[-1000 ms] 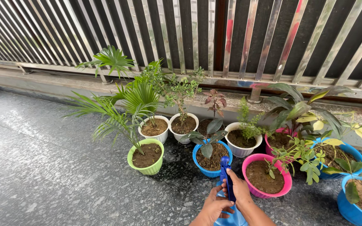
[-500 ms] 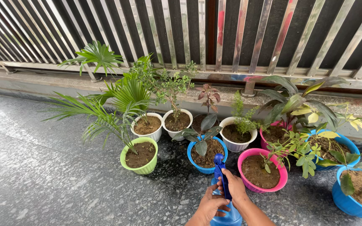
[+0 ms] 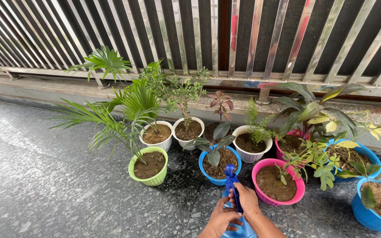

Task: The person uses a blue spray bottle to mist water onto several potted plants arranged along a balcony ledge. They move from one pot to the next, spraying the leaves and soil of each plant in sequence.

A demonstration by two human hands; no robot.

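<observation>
A row of potted plants stands along the foot of a metal railing (image 3: pixel 225 39), and to the left of them the speckled grey floor (image 3: pixel 45 185) lies open right out to the frame's left edge; on the right the pots crowd close, the blue pot at the far right (image 3: pixel 369 211) cut by the frame. At the bottom centre both hands hold a blue spray bottle (image 3: pixel 237 207), its base cut off by the lower edge. The right hand (image 3: pixel 245 200) is wrapped around the bottle's neck, its grip clamped on the trigger part, while the left hand (image 3: pixel 221 218) is closed on the bottle's body just below and to the left. The bottle stands nearly upright, its long axis running from the bottom edge up and slightly left, and its nozzle head (image 3: pixel 230 169) points away from the person toward the blue pot with broad dark leaves (image 3: pixel 219 174), which it overlaps in this view. Just to the right sits a pink pot (image 3: pixel 276 185) of bare soil, and to the left a green pot (image 3: pixel 148 165) with a palm, well apart from the hands.
</observation>
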